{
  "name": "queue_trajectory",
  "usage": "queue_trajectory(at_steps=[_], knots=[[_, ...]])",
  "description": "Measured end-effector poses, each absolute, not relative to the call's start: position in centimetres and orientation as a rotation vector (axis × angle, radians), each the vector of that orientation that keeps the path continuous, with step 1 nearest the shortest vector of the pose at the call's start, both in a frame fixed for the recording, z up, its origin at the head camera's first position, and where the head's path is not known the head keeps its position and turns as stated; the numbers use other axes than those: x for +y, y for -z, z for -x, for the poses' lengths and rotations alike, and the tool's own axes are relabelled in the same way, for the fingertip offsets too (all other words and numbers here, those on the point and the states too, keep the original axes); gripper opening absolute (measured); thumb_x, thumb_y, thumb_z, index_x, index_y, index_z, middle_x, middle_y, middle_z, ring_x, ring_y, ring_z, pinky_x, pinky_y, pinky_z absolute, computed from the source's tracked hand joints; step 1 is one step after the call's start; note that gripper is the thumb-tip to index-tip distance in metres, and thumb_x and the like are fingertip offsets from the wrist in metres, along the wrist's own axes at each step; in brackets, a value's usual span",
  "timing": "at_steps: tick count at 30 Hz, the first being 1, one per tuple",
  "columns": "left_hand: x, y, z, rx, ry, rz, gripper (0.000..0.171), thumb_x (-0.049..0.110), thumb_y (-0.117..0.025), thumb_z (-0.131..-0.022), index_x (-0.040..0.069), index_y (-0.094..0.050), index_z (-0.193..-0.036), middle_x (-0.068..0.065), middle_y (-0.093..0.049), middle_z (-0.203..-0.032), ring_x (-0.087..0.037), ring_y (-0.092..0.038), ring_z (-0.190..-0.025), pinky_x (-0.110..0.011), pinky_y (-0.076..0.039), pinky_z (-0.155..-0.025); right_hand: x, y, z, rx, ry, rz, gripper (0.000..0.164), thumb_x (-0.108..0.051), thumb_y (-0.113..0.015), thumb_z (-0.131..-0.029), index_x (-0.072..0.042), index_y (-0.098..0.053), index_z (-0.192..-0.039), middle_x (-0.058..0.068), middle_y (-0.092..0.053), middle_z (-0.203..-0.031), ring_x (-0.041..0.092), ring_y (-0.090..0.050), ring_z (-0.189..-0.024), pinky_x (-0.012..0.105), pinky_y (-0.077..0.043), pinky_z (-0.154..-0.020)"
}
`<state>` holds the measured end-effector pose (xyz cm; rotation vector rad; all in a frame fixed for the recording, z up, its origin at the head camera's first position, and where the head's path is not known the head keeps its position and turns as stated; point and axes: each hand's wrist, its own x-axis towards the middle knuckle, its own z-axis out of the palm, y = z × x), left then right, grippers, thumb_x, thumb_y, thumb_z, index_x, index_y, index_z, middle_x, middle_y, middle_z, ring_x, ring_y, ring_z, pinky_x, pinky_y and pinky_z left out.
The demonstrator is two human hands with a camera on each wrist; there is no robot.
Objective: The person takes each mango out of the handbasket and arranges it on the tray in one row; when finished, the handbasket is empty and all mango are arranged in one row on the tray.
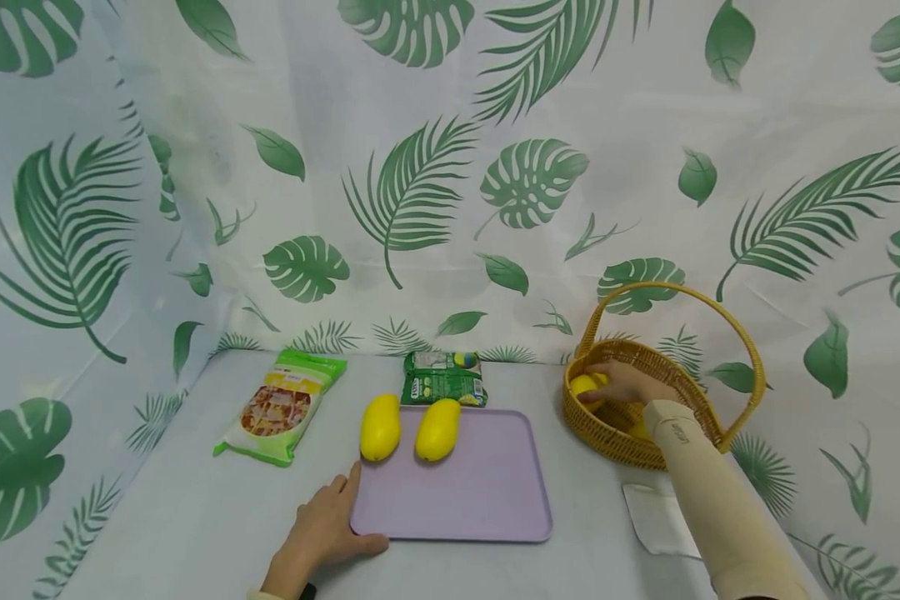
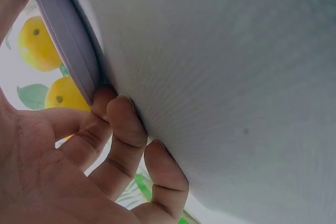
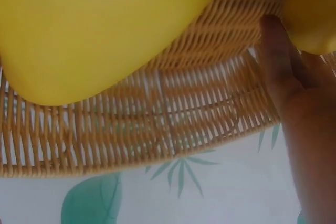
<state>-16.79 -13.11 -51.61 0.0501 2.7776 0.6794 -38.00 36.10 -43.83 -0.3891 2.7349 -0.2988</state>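
Observation:
My left hand (image 1: 328,523) spreads at the near left corner of a lilac tray (image 1: 457,500), thumb along the front edge and index finger at the left edge. In the left wrist view, fingertips (image 2: 123,111) meet the tray's rim (image 2: 71,40). Two yellow mangoes (image 1: 380,427) (image 1: 437,430) lie side by side at the tray's back left. Inside a wicker basket (image 1: 615,448), my right hand (image 1: 626,385) grips a yellow mango (image 1: 585,386), its fingers over the top. The right wrist view shows another mango (image 3: 94,30) large in front and the gripped mango (image 3: 314,17) beside a finger.
A green and white food bag (image 1: 281,408) lies left of the tray. Behind the tray is a dark green packet (image 1: 444,379). The basket's tall handle (image 1: 750,358) arches over its right side. A white flat piece (image 1: 656,521) lies in front of the basket, partly under my right forearm.

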Motion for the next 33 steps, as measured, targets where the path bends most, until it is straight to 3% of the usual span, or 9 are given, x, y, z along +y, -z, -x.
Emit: queue_trajectory(at_steps=[7, 15, 20, 33], knots=[[-12.9, 51.5, 16.6, 2.778, -0.676, -0.061, 0.122, 0.062, -0.088, -0.062, 0.002, -0.034, -0.154, -0.027, -0.055, -0.139, -0.042, -0.058, -0.12, -0.073, -0.044, -0.094, 35.9, 43.2, 37.3, 2.715, 0.3, 0.307, 0.088, -0.049, -0.074, -0.087, -0.002, -0.04, -0.152, 0.039, -0.031, -0.154, 0.059, -0.028, -0.142, 0.071, -0.03, -0.113], [-12.7, 51.4, 16.5, 2.783, -0.676, -0.075, 0.122, 0.061, -0.088, -0.063, 0.002, -0.033, -0.155, -0.026, -0.055, -0.14, -0.042, -0.058, -0.119, -0.073, -0.044, -0.094, 37.0, 42.5, 36.8, 2.781, 0.336, 0.349, 0.096, -0.057, -0.075, -0.082, 0.001, -0.041, -0.15, 0.037, -0.033, -0.155, 0.058, -0.029, -0.142, 0.071, -0.03, -0.113], [-12.7, 51.4, 16.6, 2.785, -0.665, -0.08, 0.122, 0.061, -0.088, -0.063, 0.002, -0.033, -0.155, -0.026, -0.055, -0.139, -0.041, -0.058, -0.119, -0.073, -0.044, -0.094, 38.0, 42.4, 36.5, 2.804, 0.341, 0.357, 0.096, -0.058, -0.072, -0.085, 0.002, -0.039, -0.151, 0.037, -0.031, -0.155, 0.059, -0.027, -0.142, 0.072, -0.029, -0.112], [-13.1, 51.6, 16.6, 2.799, -0.647, -0.08, 0.123, 0.063, -0.087, -0.064, 0.001, -0.033, -0.155, -0.027, -0.054, -0.141, -0.042, -0.058, -0.119, -0.074, -0.044, -0.093, 38.2, 40.8, 34.0, 2.901, 0.486, 0.37, 0.101, -0.067, -0.069, -0.083, -0.005, -0.035, -0.155, 0.03, -0.025, -0.161, 0.056, -0.024, -0.145, 0.074, -0.026, -0.113]])
